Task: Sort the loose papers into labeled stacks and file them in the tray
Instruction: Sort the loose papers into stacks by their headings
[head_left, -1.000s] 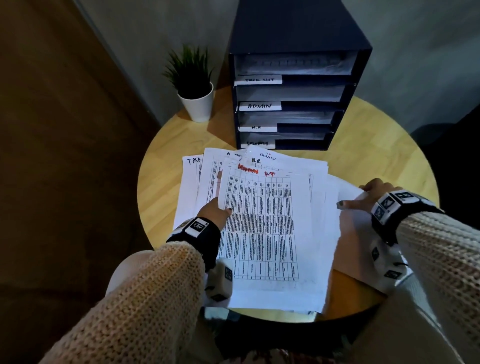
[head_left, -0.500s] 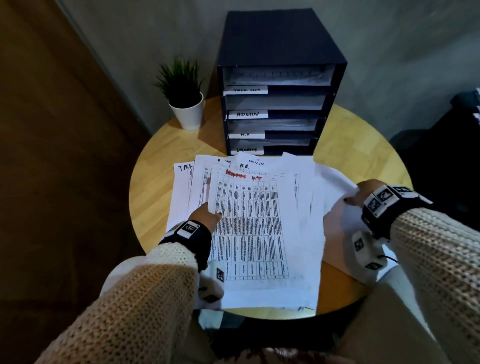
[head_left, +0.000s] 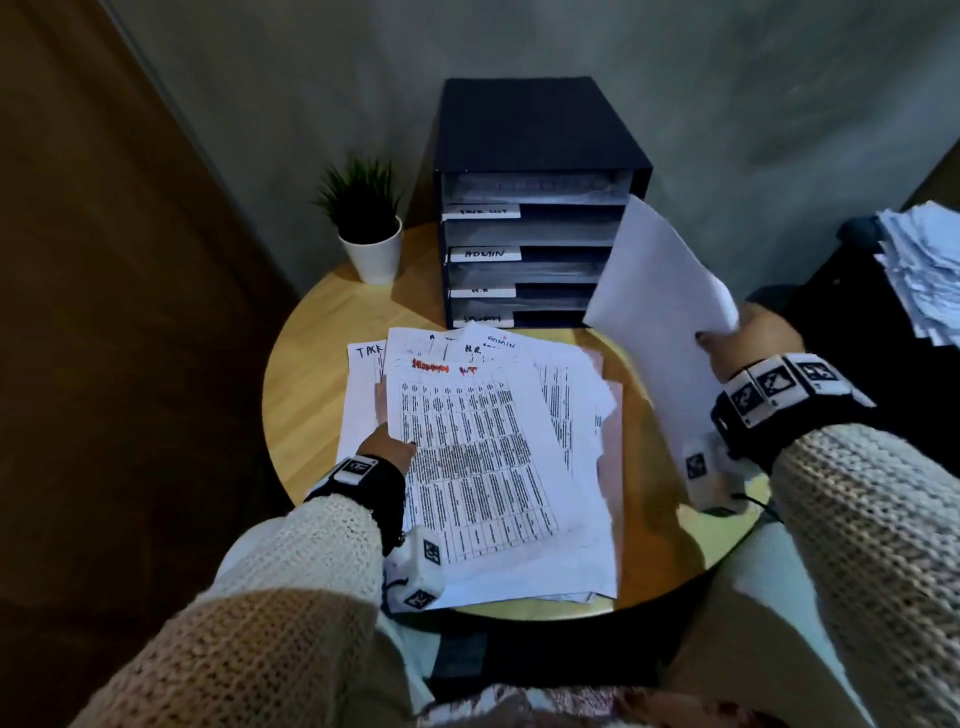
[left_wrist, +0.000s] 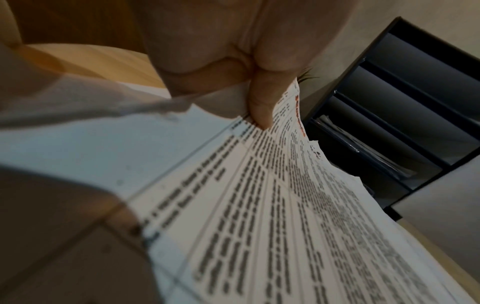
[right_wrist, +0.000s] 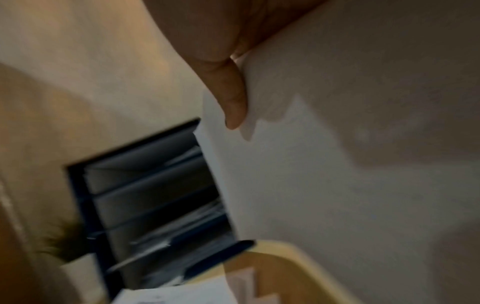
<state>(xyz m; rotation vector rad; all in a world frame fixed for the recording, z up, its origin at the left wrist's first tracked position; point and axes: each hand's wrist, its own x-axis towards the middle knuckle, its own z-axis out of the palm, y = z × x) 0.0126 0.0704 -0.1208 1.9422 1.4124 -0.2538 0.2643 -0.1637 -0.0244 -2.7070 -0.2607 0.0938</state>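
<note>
Since the earlier view, the right hand (head_left: 750, 340) has lifted a blank white sheet (head_left: 660, 306) off the round wooden table (head_left: 311, 395); it now stands tilted before the black four-shelf filing tray (head_left: 540, 135). Thumb on the near face pinches the sheet's edge; the other fingers are hidden, probably behind. The left hand (head_left: 387, 447) grips the printed white paper stack (head_left: 483, 467), thumb (left_wrist: 262, 107) on top, still at its left edge.
</note>
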